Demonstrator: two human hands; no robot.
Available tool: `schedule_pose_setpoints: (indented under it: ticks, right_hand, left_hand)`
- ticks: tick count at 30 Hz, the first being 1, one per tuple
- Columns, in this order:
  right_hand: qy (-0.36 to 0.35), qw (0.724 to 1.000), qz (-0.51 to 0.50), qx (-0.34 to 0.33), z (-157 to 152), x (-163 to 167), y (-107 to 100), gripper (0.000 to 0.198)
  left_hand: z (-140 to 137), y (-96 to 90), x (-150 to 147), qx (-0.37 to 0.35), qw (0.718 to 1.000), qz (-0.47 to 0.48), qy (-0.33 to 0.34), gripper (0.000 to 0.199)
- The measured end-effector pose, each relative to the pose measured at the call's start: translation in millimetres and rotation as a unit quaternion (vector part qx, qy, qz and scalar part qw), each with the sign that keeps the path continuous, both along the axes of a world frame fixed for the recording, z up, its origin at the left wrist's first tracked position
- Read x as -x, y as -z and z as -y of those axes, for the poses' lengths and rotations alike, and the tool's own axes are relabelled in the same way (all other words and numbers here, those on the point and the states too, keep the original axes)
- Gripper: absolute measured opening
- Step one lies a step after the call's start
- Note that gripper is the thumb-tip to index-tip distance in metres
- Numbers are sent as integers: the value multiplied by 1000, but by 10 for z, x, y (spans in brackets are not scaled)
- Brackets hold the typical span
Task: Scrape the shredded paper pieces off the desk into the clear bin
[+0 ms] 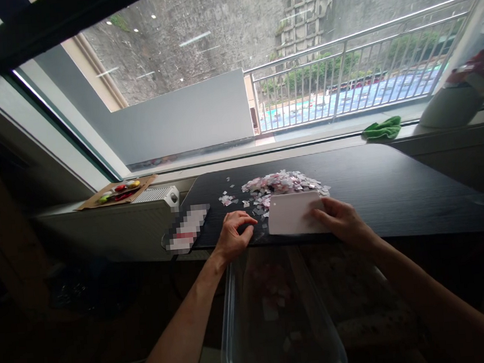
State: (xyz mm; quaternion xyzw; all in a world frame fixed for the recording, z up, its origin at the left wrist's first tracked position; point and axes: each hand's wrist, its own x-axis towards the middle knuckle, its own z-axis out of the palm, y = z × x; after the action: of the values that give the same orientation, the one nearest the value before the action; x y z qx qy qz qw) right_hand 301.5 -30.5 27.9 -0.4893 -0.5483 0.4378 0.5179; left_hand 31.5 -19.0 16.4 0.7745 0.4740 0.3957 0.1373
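Note:
My right hand grips the right end of a flat white card, thumb on the near face. The card stands on edge, tilted, at the near side of a heap of small white and pinkish paper pieces. At the table's front edge, left of the card, is my left hand. Its fingers are loosely bent with a gap to the thumb, and nothing shows in it. Below the edge, between my forearms, a clear plastic bin has some paper pieces inside.
The dark table runs below a large window. A phone-like item, blurred out, lies at its left corner. Several loose scraps lie left of the heap. On the sill are a green cloth and a pale pot.

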Motion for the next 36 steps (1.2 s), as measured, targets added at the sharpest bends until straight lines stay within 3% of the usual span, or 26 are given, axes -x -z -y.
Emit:
schedule_pose_setpoints:
  ticks: [3,12,21,36]
  right_hand:
    - [-29,1000,7,0,4,-2,-7,28]
    - [-15,1000,16,-1,-29,-9,27,29]
    - [-52,998,14,8,-2,-20,-10,29]
    - [-45,998,-37,22,3,-35,13,33]
  left_hand:
    - [86,-33,1,4,999,-44,19,18]
    - [273,-112,-126,39,980,-191,36,28]
    - [267,-209,-157,61,974,-214,32,14]
    - [317,-200,-171,49,975,-213,26,5]
